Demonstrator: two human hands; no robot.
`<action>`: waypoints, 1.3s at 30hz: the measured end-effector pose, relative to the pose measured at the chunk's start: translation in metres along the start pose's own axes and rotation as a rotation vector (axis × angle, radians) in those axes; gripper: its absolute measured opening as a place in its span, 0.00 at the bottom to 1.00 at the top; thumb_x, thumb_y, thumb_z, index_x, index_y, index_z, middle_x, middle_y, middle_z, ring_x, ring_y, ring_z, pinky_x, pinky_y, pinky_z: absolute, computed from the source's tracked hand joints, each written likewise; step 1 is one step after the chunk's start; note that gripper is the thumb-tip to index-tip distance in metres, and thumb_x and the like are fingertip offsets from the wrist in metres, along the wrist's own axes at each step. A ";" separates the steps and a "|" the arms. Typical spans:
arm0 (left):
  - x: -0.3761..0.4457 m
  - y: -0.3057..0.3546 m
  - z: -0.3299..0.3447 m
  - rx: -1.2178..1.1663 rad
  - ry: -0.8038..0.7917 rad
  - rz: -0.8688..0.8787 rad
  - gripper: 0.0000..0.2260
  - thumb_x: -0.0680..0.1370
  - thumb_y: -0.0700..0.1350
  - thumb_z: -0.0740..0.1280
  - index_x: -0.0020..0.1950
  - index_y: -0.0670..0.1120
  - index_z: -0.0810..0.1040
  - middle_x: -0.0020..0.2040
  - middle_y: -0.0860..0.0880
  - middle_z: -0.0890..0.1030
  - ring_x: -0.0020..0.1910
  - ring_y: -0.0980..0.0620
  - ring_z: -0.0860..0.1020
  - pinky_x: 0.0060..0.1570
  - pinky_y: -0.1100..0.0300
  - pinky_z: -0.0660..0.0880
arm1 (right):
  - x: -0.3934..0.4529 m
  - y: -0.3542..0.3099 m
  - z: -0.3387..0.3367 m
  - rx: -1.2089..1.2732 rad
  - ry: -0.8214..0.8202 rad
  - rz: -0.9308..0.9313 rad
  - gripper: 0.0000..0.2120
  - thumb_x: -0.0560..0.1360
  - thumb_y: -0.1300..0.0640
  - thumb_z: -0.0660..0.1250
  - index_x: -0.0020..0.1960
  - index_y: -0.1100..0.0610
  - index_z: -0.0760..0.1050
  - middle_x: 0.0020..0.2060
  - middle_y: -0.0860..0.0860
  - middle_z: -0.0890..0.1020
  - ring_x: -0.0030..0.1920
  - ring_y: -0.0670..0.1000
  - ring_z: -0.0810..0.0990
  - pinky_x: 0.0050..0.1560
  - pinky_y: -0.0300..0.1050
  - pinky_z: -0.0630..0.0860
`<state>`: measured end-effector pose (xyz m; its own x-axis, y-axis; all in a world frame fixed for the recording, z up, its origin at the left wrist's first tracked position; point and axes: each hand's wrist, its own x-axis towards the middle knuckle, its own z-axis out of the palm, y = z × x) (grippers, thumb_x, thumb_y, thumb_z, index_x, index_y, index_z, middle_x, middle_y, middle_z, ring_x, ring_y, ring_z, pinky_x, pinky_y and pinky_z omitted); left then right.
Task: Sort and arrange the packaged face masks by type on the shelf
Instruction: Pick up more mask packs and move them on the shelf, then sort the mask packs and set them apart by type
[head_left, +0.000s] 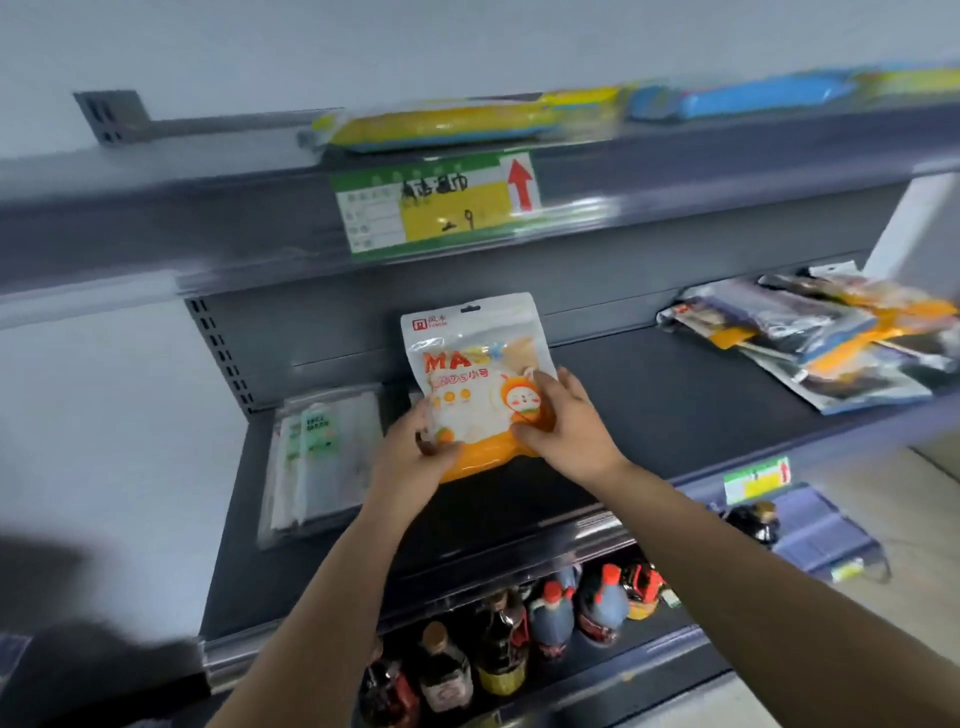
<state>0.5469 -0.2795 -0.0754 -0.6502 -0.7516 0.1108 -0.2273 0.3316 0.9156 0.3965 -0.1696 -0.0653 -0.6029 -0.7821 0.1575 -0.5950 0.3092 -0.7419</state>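
Both hands hold one orange-and-white mask pack upright over the middle shelf.

From the head camera: the left hand (415, 457) grips the mask pack (480, 384) at its lower left edge and the right hand (563, 421) clasps its lower right side, fingers (545, 382) spread across the front — the pack stands nearly upright, its orange bottom edge low over the dark shelf (649, 395). Just left of it lies a flat stack of clear-wrapped masks with green labels (322, 457). Well apart at the shelf's right end sits a loose heap of mixed packs (831, 338), dark and orange, overlapping each other. On the shelf above lie blurred yellow and blue packs (519, 117), over a green-and-yellow price tag with a red arrow (436, 202). Below, dark bottles with red caps (550, 618) stand in a row.
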 end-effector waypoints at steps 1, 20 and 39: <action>0.004 0.005 0.010 0.010 -0.032 0.014 0.25 0.74 0.39 0.69 0.70 0.50 0.69 0.60 0.52 0.77 0.55 0.54 0.75 0.48 0.63 0.72 | 0.000 0.007 -0.009 -0.029 0.015 0.025 0.32 0.73 0.54 0.69 0.74 0.54 0.61 0.75 0.56 0.55 0.75 0.56 0.54 0.71 0.43 0.57; 0.058 0.040 0.199 0.748 -0.027 0.128 0.22 0.76 0.50 0.63 0.70 0.49 0.68 0.70 0.50 0.70 0.68 0.48 0.68 0.67 0.55 0.65 | 0.054 0.148 -0.111 -0.543 -0.292 -0.099 0.23 0.77 0.46 0.60 0.72 0.42 0.62 0.74 0.47 0.62 0.70 0.57 0.63 0.70 0.52 0.63; 0.118 0.079 0.221 0.830 -0.188 -0.016 0.16 0.75 0.50 0.66 0.62 0.49 0.74 0.64 0.47 0.76 0.61 0.46 0.74 0.58 0.54 0.73 | 0.091 0.157 -0.121 -0.523 -0.321 -0.079 0.23 0.78 0.46 0.58 0.71 0.52 0.64 0.68 0.55 0.68 0.66 0.59 0.67 0.63 0.51 0.67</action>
<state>0.2919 -0.2165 -0.0752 -0.7355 -0.6767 -0.0334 -0.6475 0.6876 0.3285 0.1832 -0.1266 -0.0886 -0.4048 -0.9121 -0.0654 -0.8620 0.4045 -0.3055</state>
